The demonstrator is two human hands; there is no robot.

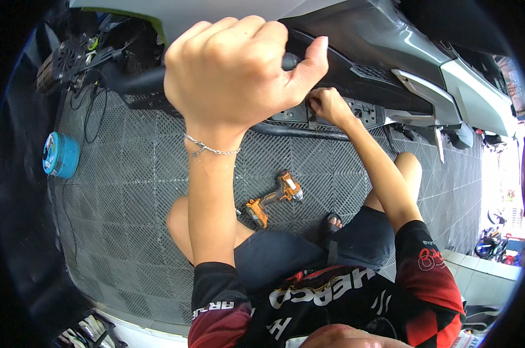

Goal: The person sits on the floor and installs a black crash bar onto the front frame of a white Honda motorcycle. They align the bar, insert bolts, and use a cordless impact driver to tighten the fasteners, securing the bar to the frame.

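My left hand (233, 72) is raised close in front of the scooter (384, 40), back of the hand up. Its fingers curl downward out of sight and the thumb points out to the right; whatever they may grip is hidden. Farther right, my right hand (330, 107) is at the footboard plate (364, 111), a flat strip with holes along the scooter's lower side. The fingers of that hand are pinched together at the plate's upper edge, and what is between them is too small to make out. A dark bracket-like piece (312, 120) crosses the plate just below them.
An orange and black cordless driver (274, 197) lies on the grey grid-tile floor (134, 232) between my knees. At the left stands a round blue tub (61, 155). A black cable (90, 119) hangs down near the exposed mechanical parts (71, 64). A dark tube (309, 133) runs beneath the plate.
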